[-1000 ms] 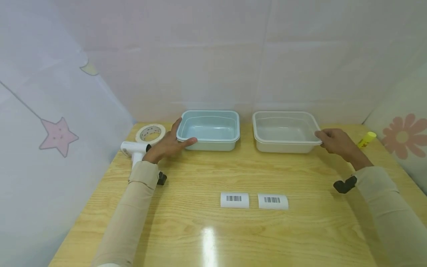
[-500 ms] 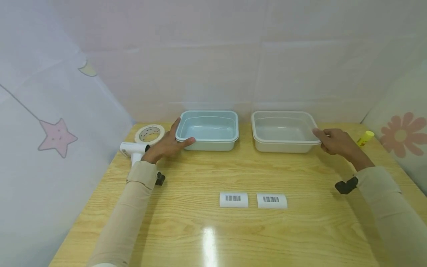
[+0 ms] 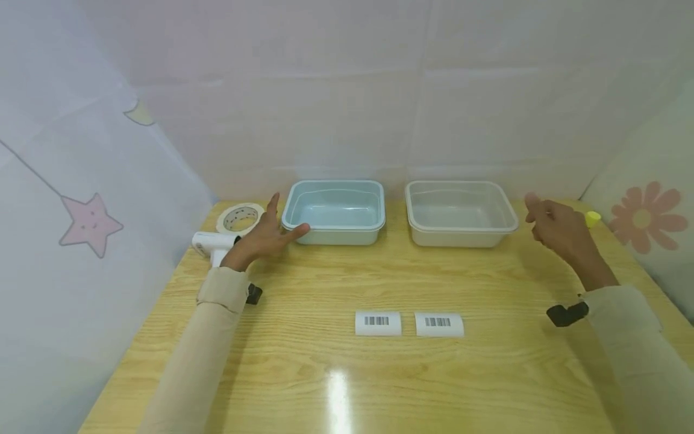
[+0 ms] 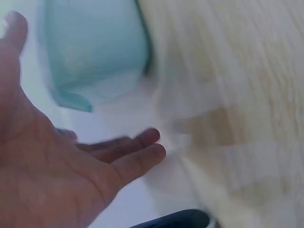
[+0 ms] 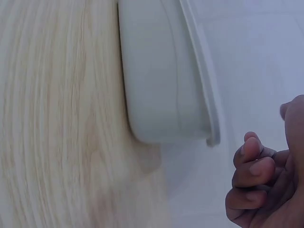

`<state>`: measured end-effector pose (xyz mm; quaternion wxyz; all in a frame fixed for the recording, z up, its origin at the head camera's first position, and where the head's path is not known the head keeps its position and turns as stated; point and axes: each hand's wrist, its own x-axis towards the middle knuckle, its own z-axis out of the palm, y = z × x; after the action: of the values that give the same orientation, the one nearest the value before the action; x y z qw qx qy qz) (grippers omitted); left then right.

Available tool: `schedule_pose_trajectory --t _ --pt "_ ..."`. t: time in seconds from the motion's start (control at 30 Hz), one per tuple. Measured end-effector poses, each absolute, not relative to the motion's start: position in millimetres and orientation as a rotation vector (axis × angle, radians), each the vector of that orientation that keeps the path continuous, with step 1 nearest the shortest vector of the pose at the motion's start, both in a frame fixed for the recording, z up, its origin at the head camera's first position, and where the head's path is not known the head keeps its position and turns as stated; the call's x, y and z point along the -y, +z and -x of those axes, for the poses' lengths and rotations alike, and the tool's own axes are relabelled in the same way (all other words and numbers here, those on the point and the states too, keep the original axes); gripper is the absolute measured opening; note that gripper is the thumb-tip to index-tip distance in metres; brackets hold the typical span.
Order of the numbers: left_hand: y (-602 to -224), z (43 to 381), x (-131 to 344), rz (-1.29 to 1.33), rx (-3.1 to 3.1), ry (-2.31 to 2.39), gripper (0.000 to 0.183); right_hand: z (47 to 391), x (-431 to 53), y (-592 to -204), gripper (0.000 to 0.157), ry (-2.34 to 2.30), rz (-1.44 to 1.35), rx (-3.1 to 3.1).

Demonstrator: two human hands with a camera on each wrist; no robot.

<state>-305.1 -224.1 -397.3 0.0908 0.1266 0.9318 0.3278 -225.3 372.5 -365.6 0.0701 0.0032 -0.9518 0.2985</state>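
Note:
A light blue plastic tub (image 3: 338,235) and a whitish one (image 3: 461,239) stand side by side at the back of the table. My left hand (image 3: 264,238) is at the blue tub's left end, fingers spread and holding nothing. Its thumb overlaps the near left corner in the head view; the left wrist view shows the palm beside the blue tub (image 4: 99,42). To the right of the whitish tub, my right hand (image 3: 561,232) hangs apart from it, fingers loosely curled around nothing. In the right wrist view, a gap separates those fingers (image 5: 254,173) from the tub's rim.
Two white barcode labels (image 3: 378,323) (image 3: 439,324) lie mid-table, slightly curled. Left of my left hand are a tape roll (image 3: 225,222) and a white gun-shaped device (image 3: 208,242), partly hidden. A yellow cap (image 3: 593,218) shows behind my right hand. Pale cloth walls (image 3: 325,90) enclose the table.
My right hand has let go of the whitish tub's rim and moved right. My left hand has drawn slightly left from the blue tub, its fingers spreading. The tubs stay in place.

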Motion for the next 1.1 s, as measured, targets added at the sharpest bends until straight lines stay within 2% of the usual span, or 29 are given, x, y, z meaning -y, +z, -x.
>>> schedule_pose_trajectory --t 0.23,0.3,0.47,0.67,0.83,1.1 --pt "-371.8 259.1 209.5 -0.272 -3.013 0.882 0.109 207.6 -332.8 -355.2 0.051 0.75 -0.197 2.759" --pt "-366.6 244.3 201.6 -0.313 -3.105 0.829 0.098 202.5 -317.9 -353.2 0.045 0.717 -0.276 2.734" --pt "-355.6 208.5 178.9 -0.456 -3.131 0.652 0.042 191.1 -280.0 -349.0 0.029 0.638 -0.548 2.738" --pt "-359.1 179.9 151.4 -0.573 -2.818 0.544 0.032 181.2 -242.8 -357.1 0.011 0.574 -0.908 2.807" --pt "-369.1 165.4 134.4 -0.653 -2.697 0.552 0.021 168.5 -214.1 -376.6 0.012 0.564 -1.103 2.817" --pt "-384.1 157.6 118.4 -0.745 -2.644 0.593 0.013 151.0 -171.1 -408.8 0.035 0.516 -1.291 2.773"
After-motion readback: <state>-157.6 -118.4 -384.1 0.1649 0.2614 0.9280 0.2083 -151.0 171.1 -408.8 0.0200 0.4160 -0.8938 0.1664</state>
